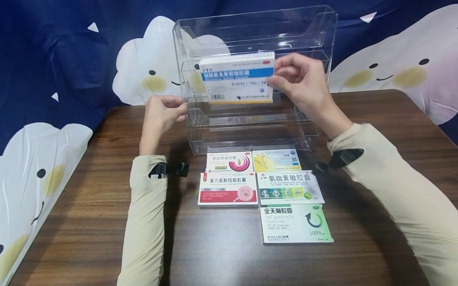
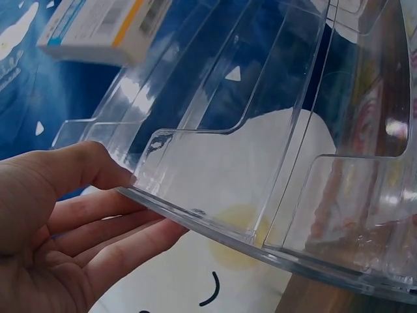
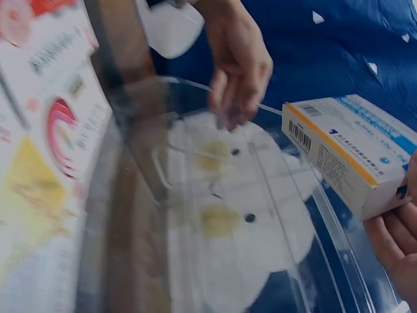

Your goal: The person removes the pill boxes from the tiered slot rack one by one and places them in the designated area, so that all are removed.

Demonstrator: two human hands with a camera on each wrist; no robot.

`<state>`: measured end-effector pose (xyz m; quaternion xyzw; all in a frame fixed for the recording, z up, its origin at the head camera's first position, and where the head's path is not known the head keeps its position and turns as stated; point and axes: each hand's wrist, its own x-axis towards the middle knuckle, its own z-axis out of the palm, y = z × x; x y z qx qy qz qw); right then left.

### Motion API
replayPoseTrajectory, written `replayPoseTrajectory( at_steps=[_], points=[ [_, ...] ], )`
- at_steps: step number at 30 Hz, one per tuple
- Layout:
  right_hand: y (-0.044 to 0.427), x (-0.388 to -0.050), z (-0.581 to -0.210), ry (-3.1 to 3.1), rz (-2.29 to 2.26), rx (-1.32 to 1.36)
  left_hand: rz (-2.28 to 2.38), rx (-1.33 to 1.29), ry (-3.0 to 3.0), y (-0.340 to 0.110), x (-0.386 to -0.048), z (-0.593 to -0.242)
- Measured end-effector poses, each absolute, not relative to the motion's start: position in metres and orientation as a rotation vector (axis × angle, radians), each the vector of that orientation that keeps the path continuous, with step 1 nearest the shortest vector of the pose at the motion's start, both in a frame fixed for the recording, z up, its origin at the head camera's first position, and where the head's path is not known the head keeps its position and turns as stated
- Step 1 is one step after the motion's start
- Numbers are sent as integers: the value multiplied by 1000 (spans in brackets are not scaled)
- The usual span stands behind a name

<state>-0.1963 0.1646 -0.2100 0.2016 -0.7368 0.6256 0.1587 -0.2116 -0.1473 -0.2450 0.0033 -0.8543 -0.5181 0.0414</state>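
A white medicine box with a blue band (image 1: 236, 77) is pinched at its right end by my right hand (image 1: 304, 81), in front of a clear plastic tiered rack (image 1: 250, 135). In the right wrist view the same medicine box (image 3: 352, 150) shows its barcode side and an orange edge stripe. My left hand (image 1: 162, 117) grips the rack's left side edge; the left wrist view shows thumb and fingers of the left hand (image 2: 85, 228) on either side of that clear edge. The rack stands upright on the table, its shelves see-through.
Several medicine boxes lie face up before the rack: a red-and-white box (image 1: 228, 188), a pink-ringed box (image 1: 229, 161), a yellow box (image 1: 275, 160), a white-and-green box (image 1: 290, 186) and a green box (image 1: 296, 223). They rest on a dark wooden table (image 1: 89, 206). Behind hangs a blue cloth (image 1: 71, 47) with clouds.
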Motion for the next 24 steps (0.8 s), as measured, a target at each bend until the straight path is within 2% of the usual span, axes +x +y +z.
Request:
replayPoseTrajectory(
  at_steps=[6, 13, 24],
  points=[
    [173, -167, -224, -2159, 1909, 520, -1567, 16, -2628, -145, -213, -244],
    [177, -148, -234, -2152, 1999, 503, -1569, 16, -2636, -146, -213, -243],
    [177, -123, -250, -2418, 1804, 484, -1602, 26, -2626, -144, -213, -242]
  ],
)
